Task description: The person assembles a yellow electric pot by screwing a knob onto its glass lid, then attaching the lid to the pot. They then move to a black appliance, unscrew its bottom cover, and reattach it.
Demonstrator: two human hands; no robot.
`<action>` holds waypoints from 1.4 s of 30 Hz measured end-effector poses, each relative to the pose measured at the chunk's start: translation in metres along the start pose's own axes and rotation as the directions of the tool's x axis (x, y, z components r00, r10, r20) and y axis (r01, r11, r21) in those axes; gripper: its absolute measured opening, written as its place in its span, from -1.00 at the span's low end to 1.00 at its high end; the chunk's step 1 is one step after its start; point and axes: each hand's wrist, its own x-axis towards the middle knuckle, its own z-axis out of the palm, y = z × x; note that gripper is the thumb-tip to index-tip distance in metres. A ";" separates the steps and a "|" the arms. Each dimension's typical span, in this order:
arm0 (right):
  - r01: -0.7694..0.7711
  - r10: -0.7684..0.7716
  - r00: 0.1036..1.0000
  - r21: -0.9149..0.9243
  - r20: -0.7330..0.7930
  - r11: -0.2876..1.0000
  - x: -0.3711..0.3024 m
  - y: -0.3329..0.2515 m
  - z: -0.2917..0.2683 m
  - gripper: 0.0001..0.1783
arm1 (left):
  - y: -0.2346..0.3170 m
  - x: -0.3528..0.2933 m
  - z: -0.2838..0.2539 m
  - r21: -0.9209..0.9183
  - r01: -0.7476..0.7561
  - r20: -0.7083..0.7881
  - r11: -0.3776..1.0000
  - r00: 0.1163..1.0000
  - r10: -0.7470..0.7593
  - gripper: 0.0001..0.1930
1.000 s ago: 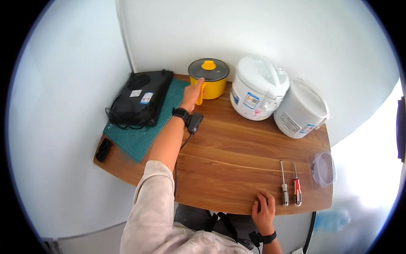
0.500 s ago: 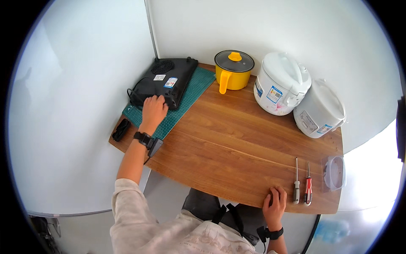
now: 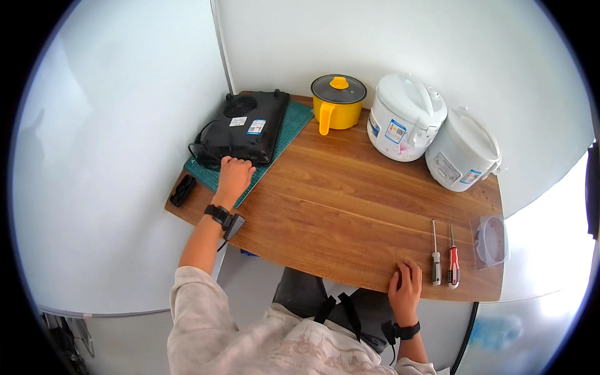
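Observation:
My left hand (image 3: 237,177) is at the near edge of a flat black appliance (image 3: 262,139), which looks like an induction cooker lying underside up. Its fingers curl over that edge. The appliance shows a round fan grille, small feet and labels, and rests on a green cutting mat (image 3: 289,133). A black cord (image 3: 195,148) loops out at its left side. Far from it, my right hand (image 3: 407,285) lies on the table's front edge, fingers spread and holding nothing. Just right of that hand are a grey-handled screwdriver (image 3: 435,269) and a red-handled screwdriver (image 3: 454,269).
On the wooden table (image 3: 337,206), a yellow pot (image 3: 349,116) with a glass lid stands at the back. Two white rice cookers (image 3: 400,119) are to its right. A clear plastic tray (image 3: 480,253) lies near the right edge, a small black object (image 3: 182,190) near the left. White walls enclose the back and left.
My left hand has slid from over the appliance's near part to its near edge. The appliance sits slightly turned. The whole view has shifted a little; my right hand stays on the table edge.

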 end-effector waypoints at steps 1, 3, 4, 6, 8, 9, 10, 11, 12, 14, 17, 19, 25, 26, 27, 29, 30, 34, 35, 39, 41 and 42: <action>-0.004 0.004 1.000 0.004 -0.005 1.000 -0.001 0.000 0.000 -0.74 | 0.008 -0.004 -0.002 -0.009 -0.023 -0.009 1.000 1.000 0.023 -0.80; -0.008 0.008 1.000 0.014 -0.006 1.000 -0.002 0.001 0.002 -0.75 | 0.021 -0.013 -0.008 -0.023 -0.051 -0.031 0.998 0.998 0.050 -0.81; -0.010 0.010 1.000 0.016 -0.007 1.000 -0.002 0.003 0.003 -0.75 | 0.028 -0.018 -0.009 -0.041 -0.067 -0.048 0.997 0.997 0.065 -0.81; 0.020 -0.020 1.000 0.009 -0.023 1.000 -0.002 0.005 0.004 -0.73 | 0.047 -0.027 -0.015 -0.076 -0.106 -0.065 0.991 0.993 0.101 -0.82; 0.033 -0.033 0.999 0.006 -0.030 0.999 -0.003 0.006 0.005 -0.72 | 0.065 -0.038 -0.015 -0.165 -0.112 -0.085 0.980 0.992 0.099 -0.82; 0.032 -0.032 0.999 0.006 -0.032 0.999 -0.003 0.006 0.004 -0.72 | 0.075 -0.043 -0.016 -0.208 -0.114 -0.094 0.971 0.991 0.097 -0.83; 0.031 -0.031 0.999 0.005 -0.033 0.999 -0.003 0.006 0.004 -0.72 | 0.085 -0.048 -0.019 -0.259 -0.110 -0.090 0.960 0.992 0.089 -0.84; 0.029 -0.028 0.999 0.017 -0.039 0.999 -0.004 0.006 0.004 -0.74 | 0.095 -0.052 -0.023 -0.291 -0.119 -0.101 0.949 0.991 0.093 -0.84; 0.027 -0.026 0.999 0.026 -0.044 0.999 -0.005 0.005 0.004 -0.75 | 0.105 -0.056 -0.025 -0.324 -0.126 -0.112 0.938 0.989 0.095 -0.84; 0.024 -0.023 0.999 0.036 -0.048 0.999 -0.006 0.006 0.004 -0.76 | 0.121 -0.064 -0.027 -0.364 -0.133 -0.115 0.922 0.989 0.097 -0.85; 0.024 -0.022 0.998 0.041 -0.052 0.999 -0.009 0.009 0.004 -0.77 | 0.146 -0.075 -0.033 -0.467 -0.145 -0.131 0.872 0.987 0.094 -0.85; 0.025 -0.022 0.998 0.051 -0.061 0.998 -0.010 0.011 0.004 -0.77 | 0.162 -0.083 -0.039 -0.506 -0.163 -0.142 0.847 0.984 0.105 -0.84; 0.043 -0.038 0.994 0.041 -0.100 0.998 -0.009 0.012 0.008 -0.78 | 0.188 -0.113 -0.044 -0.593 -0.196 -0.144 0.781 0.980 0.137 -0.85; 0.047 -0.043 0.994 0.037 -0.105 0.998 -0.008 0.013 0.008 -0.78 | 0.192 -0.117 -0.050 -0.595 -0.193 -0.133 0.780 0.981 0.141 -0.86; 0.053 -0.049 0.993 0.034 -0.110 0.998 -0.008 0.013 0.008 -0.78 | 0.195 -0.121 -0.053 -0.595 -0.206 -0.134 0.777 0.978 0.156 -0.86; 0.055 -0.052 0.992 0.029 -0.115 0.998 -0.009 0.014 0.008 -0.78 | 0.201 -0.126 -0.058 -0.600 -0.232 -0.138 0.766 0.973 0.186 -0.87; 0.052 -0.049 0.992 0.027 -0.117 0.998 -0.009 0.015 0.009 -0.78 | 0.202 -0.129 -0.060 -0.607 -0.238 -0.122 0.758 0.971 0.207 -0.87; 0.049 -0.042 0.991 0.048 -0.130 0.998 -0.008 0.012 0.008 -0.79 | 0.210 -0.147 -0.076 -0.642 -0.258 -0.094 0.722 0.961 0.260 -0.88; 0.035 -0.028 0.992 0.051 -0.126 0.998 -0.008 0.012 0.008 -0.79 | 0.214 -0.150 -0.078 -0.664 -0.262 -0.094 0.700 0.958 0.269 -0.88; -0.006 0.011 0.997 0.064 -0.072 0.998 -0.006 0.010 0.003 -0.76 | 0.225 -0.161 -0.094 -0.705 -0.280 -0.048 0.651 0.936 0.349 -0.87; -0.020 0.022 1.000 0.062 -0.021 0.998 -0.003 0.004 -0.001 -0.70 | 0.233 -0.164 -0.101 -0.710 -0.317 -0.046 0.628 0.912 0.409 -0.86; -0.027 0.027 1.000 0.057 0.008 0.998 0.000 -0.002 -0.001 -0.67 | 0.237 -0.166 -0.103 -0.721 -0.330 -0.049 0.609 0.901 0.430 -0.85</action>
